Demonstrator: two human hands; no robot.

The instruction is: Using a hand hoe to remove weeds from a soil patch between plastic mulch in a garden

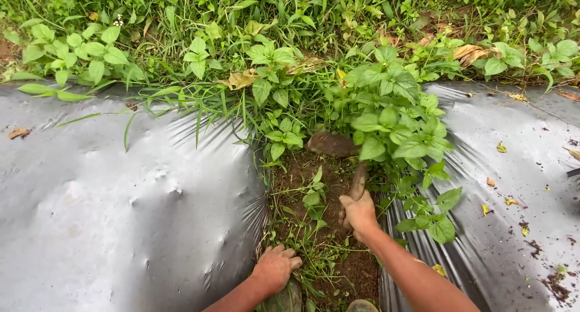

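Silver-grey plastic sheet (121, 203), shiny and creased, speckled with yellow leaves (501, 147) and dark soil crumbs right of the brown soil strip (356, 270). Green weeds (393, 125) above that strip. The hoe (331, 144) is muddy brown.

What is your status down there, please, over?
Right hand gripping hoe handle, blade at the weeds. Left hand resting on knee. Silver plastic mulch both sides.

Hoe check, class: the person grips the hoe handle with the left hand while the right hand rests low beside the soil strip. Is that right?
Not quite. The head view shows the right hand gripping the hoe handle, while the left hand rests low beside the soil strip.
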